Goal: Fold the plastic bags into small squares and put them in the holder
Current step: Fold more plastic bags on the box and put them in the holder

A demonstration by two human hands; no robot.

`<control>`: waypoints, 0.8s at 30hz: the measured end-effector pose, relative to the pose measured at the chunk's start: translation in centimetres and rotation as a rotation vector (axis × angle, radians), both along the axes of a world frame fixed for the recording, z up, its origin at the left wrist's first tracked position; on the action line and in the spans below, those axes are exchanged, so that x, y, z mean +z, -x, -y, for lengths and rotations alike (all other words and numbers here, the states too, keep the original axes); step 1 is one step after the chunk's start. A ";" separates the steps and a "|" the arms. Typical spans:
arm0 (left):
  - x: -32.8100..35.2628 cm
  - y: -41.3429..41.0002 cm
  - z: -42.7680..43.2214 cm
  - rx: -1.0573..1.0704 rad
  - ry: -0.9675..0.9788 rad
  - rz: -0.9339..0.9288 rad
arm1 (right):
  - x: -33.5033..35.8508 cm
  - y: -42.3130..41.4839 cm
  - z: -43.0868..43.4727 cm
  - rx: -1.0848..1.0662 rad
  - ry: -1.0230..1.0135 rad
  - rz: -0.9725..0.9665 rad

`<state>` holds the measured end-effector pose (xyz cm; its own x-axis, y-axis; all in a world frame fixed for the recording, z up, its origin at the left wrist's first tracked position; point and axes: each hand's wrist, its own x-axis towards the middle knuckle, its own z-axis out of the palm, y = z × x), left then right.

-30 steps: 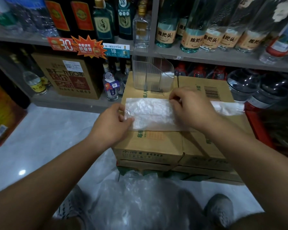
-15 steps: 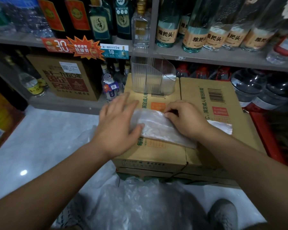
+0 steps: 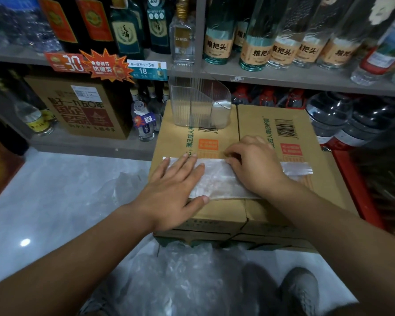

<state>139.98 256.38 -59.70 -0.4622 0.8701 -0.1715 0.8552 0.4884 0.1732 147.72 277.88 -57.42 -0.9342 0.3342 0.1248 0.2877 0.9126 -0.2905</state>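
A clear plastic bag (image 3: 221, 181), folded into a long flat strip, lies across the top of a cardboard box (image 3: 290, 124). My left hand (image 3: 173, 190) presses flat on the strip's left end with straight fingers. My right hand (image 3: 255, 167) rests on the strip's middle with curled fingers at its far edge; whether it pinches the plastic is unclear. The strip's right end (image 3: 299, 169) pokes out past my right wrist. A clear ribbed holder (image 3: 198, 103) stands at the box's far edge, with something pale in its right compartment.
A heap of loose clear plastic bags (image 3: 169, 281) lies on the floor below the box, beside my shoe (image 3: 301, 290). Shelves of glass bottles (image 3: 258, 46) run behind the box. A brown carton (image 3: 82, 108) sits on the low shelf at left. Pale floor (image 3: 55, 201) stretches left.
The bag went from a wider sheet to a narrower strip folded toward me. My left hand has moved from gripping the left edge to pressing flat on it. The right hand stays on the middle.
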 end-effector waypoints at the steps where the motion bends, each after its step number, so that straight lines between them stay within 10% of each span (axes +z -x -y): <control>1: 0.0 -0.1 -0.1 0.007 0.005 -0.011 | 0.4 -0.3 0.5 -0.021 -0.018 -0.015; 16: -0.4 -0.5 0.4 -0.009 0.046 -0.120 | -1.6 -8.1 0.8 0.162 -0.084 0.429; 24: -0.4 -0.5 0.6 0.002 0.033 -0.081 | -0.7 -7.6 0.9 0.360 -0.085 -0.043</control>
